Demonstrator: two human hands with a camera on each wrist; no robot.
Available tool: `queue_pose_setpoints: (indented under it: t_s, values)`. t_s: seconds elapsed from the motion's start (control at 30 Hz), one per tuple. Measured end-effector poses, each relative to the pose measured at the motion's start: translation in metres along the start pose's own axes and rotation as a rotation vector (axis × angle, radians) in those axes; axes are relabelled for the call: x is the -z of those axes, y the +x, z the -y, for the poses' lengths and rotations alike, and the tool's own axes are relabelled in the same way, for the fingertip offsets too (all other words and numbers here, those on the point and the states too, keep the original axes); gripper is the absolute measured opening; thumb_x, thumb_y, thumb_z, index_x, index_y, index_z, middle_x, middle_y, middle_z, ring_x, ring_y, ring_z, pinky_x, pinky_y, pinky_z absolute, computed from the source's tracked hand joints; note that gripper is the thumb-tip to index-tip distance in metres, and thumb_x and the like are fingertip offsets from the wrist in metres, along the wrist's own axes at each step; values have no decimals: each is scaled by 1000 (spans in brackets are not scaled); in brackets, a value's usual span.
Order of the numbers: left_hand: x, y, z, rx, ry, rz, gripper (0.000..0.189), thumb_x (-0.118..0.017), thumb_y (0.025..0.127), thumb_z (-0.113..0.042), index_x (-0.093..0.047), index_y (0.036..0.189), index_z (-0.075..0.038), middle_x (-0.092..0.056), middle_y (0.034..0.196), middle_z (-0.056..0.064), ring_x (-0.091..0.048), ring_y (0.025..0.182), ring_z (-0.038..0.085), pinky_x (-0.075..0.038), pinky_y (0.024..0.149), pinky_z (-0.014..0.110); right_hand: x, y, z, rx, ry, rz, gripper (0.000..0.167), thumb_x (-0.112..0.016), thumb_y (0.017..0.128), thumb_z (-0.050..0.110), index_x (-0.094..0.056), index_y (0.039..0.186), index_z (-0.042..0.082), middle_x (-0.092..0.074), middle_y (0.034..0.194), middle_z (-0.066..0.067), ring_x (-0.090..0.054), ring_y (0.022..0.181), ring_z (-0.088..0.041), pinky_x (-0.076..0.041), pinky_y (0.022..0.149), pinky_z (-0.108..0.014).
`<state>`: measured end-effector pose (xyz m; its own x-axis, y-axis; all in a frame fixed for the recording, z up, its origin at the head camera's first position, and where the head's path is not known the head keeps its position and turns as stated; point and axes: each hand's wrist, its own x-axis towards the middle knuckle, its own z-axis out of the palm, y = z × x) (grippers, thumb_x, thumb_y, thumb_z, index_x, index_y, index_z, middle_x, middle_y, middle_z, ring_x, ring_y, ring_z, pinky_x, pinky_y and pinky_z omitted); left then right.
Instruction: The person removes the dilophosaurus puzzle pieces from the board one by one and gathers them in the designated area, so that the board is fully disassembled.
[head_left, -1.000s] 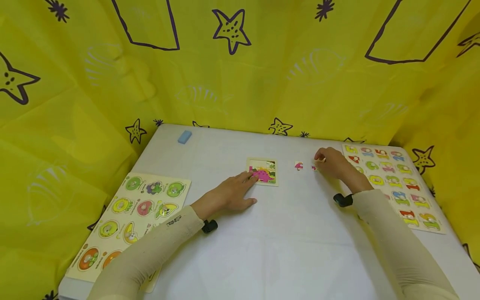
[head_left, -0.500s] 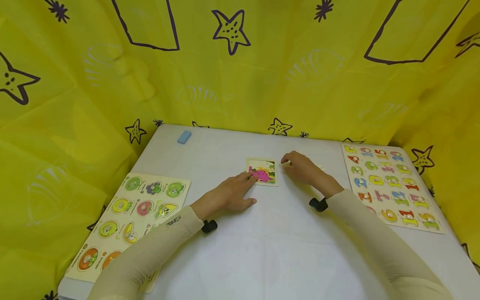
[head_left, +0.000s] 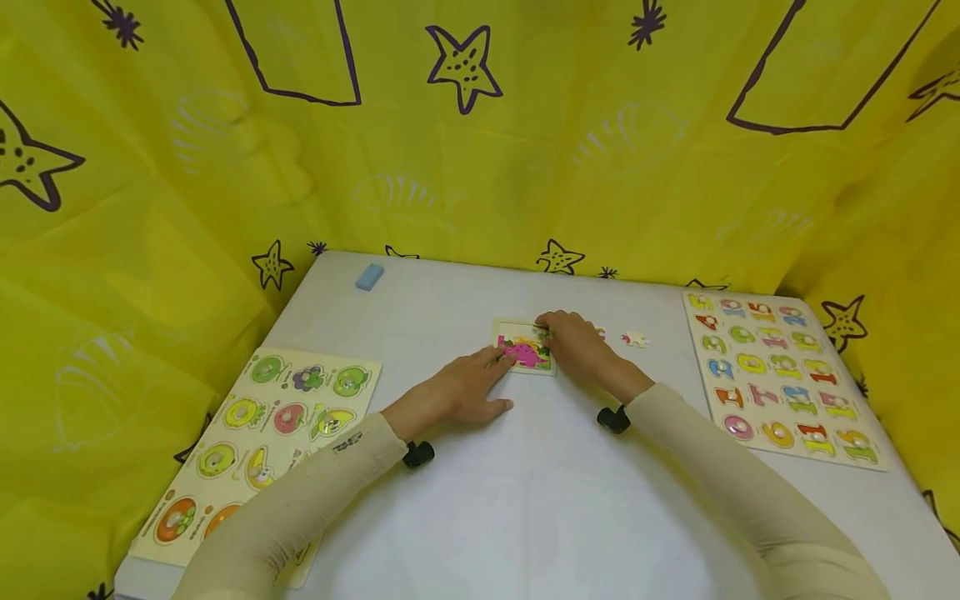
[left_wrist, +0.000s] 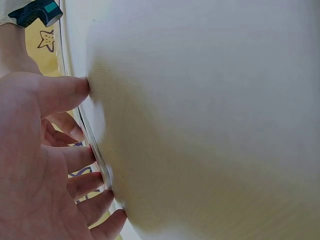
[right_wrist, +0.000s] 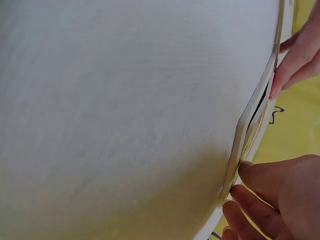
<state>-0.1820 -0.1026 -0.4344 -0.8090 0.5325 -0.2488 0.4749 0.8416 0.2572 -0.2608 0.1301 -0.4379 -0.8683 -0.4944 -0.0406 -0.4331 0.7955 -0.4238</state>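
A small square jigsaw tray (head_left: 531, 371) with a pink dinosaur picture (head_left: 529, 353) lies on the white table. My left hand (head_left: 467, 387) rests on its left side, fingertips on the picture and thumb spread on the tabletop. The left wrist view shows that left hand (left_wrist: 55, 165) with its fingers extended. At the tray's upper right corner, my right hand (head_left: 581, 343) has its thumb and fingers bent around a puzzle piece, which the fingers hide. In the right wrist view, the right hand's thumb (right_wrist: 257, 175) is right at the tray's edge (right_wrist: 240, 135).
Two loose puzzle pieces, one pink and partly hidden (head_left: 601, 332), one pale (head_left: 636, 338), lie right of the right hand. A fruit peg board (head_left: 300, 400) is at left, a number peg board (head_left: 780, 367) at right. A blue block (head_left: 369, 277) lies near the back edge.
My right hand has moved left from the loose pieces to the tray's upper right corner, carrying a puzzle piece. My left hand has stayed on the tray.
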Motion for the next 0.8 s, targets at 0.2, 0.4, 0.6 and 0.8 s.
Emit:
queue_pose_setpoints:
  t_s: [0.2, 0.4, 0.6, 0.8]
  values:
    - [-1, 1, 0, 4, 15, 3, 79, -55, 104, -52, -28, 169, -15, -26, 174, 10, -29, 159, 32, -30, 128, 48, 0, -3, 3, 48, -56, -35, 38, -60, 106, 8, -61, 144, 0, -67, 139, -21, -61, 126, -41, -47, 107, -60]
    - [-2, 2, 1, 3, 25, 9, 79, -54, 104, -53, -27, 169, -16, -26, 174, 10, -28, 160, 31, -30, 128, 48, 1, -2, 2, 36, -36, -36, 37, -62, 106, 8, -61, 142, 0, -67, 137, -20, -60, 125, -40, -46, 110, -59]
    - [-3, 3, 1, 8, 31, 8, 79, -53, 104, -53, -27, 169, -17, -26, 174, 9, -29, 159, 31, -30, 128, 48, 4, 3, -1, 3, 37, 25, 37, -60, 107, 11, -59, 144, 2, -64, 139, -18, -55, 130, -40, -42, 115, -61]
    - [-2, 3, 0, 9, 21, 7, 79, -55, 104, -53, -28, 169, -16, -27, 174, 9, -29, 159, 30, -30, 128, 47, 7, 9, -5, -9, 64, 85, 40, -60, 108, 12, -55, 146, 3, -58, 141, -18, -51, 132, -39, -40, 117, -59]
